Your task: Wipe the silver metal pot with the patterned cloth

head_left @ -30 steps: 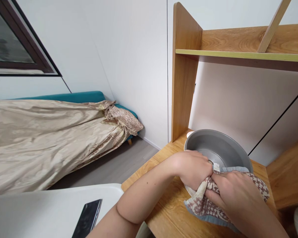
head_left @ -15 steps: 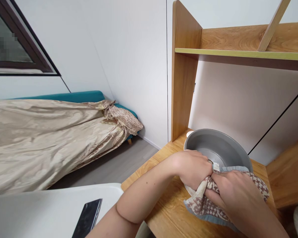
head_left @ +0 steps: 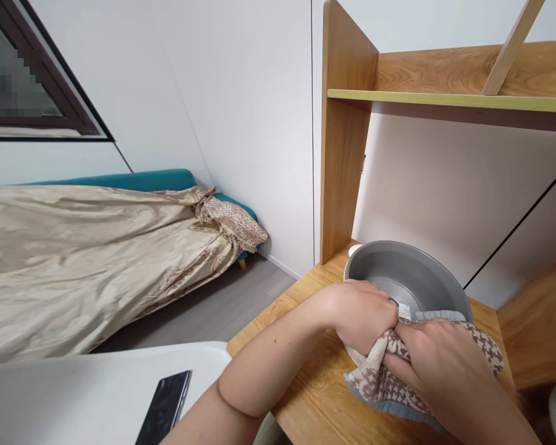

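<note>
A grey metal pot stands on a wooden desk, close to the wall. Over its near rim hangs a brown-and-white houndstooth cloth with a blue edge. My left hand is closed over the pot's near-left rim and the cloth's end. My right hand grips the bunched cloth beside it, knuckles touching the left hand. The pot's near wall is hidden behind both hands.
A wooden shelf unit rises from the desk's back. A white surface with a dark phone lies at the lower left. A bed with a beige cover stands across the grey floor.
</note>
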`<state>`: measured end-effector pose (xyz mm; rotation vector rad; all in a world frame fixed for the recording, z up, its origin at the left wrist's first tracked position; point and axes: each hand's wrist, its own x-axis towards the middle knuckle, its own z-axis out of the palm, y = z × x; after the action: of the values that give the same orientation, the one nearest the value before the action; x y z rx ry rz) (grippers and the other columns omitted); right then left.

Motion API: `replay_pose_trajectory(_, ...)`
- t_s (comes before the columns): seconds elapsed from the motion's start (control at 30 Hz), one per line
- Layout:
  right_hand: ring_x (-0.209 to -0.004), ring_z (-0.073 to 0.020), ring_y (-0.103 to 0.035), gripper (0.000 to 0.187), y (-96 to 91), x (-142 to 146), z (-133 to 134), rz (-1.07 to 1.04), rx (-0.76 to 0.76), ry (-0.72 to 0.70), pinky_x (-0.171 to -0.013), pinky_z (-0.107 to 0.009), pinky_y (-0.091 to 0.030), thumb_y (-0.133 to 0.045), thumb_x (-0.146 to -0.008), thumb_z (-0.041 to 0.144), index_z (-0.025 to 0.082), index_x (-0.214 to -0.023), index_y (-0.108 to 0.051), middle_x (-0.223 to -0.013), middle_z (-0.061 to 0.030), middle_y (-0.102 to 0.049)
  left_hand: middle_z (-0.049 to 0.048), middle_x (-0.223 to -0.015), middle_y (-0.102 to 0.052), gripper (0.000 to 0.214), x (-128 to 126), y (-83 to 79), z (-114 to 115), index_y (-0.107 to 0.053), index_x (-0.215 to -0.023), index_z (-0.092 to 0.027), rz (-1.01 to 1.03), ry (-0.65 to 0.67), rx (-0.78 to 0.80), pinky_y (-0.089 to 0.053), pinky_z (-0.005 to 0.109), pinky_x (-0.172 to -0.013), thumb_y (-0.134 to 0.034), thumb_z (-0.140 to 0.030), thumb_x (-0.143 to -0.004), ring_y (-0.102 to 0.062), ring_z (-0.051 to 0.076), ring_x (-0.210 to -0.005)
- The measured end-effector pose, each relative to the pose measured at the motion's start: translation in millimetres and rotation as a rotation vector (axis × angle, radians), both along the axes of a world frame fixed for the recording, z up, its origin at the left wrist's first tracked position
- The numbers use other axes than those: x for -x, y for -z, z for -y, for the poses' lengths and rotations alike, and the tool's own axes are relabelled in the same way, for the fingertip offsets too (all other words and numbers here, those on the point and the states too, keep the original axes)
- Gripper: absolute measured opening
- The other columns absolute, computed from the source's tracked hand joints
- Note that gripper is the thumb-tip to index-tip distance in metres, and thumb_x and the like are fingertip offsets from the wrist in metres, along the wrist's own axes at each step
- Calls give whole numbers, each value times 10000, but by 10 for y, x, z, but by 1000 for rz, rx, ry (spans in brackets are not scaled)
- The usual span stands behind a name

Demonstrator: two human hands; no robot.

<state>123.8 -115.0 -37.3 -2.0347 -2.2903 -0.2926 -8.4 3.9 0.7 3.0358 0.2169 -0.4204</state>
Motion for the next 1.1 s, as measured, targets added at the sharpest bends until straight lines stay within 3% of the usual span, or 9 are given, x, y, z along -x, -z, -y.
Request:
replay_pose_trajectory(0.53,-493,-209,-560,276,13,-2,-4,-25,-8,-5,-540,-351,-139,-538,-887,323,260,-634,-631,-604,-28,-689,40,-666,-700,249,2,-9,4,-522,-575,-218,6,17,5,-345,328,-441,-695,-298,-736,-583,194,-532)
replay_pose_trajectory(0.87,-459,-211,-558,272,37,-24,-5,-3,-94,-51,-530,-343,-129,-586,-860,333,262,-601,-627,-545,-22,-660,57,-740,-750,217,6,-3,6,-593,-620,-212,5,20,-11,-385,311,-461,-701,-328,-768,-640,205,-585)
replay_pose_trajectory(1.1,-477,-214,-575,264,11,-6,1,-14,-55,-27,-532,-343,-136,-583,-870,328,262,-622,-646,-571,-24,-677,51,-721,-737,230,5,-10,2,-566,-612,-214,2,16,-1,-345,314,-444,-688,-330,-769,-619,197,-565)
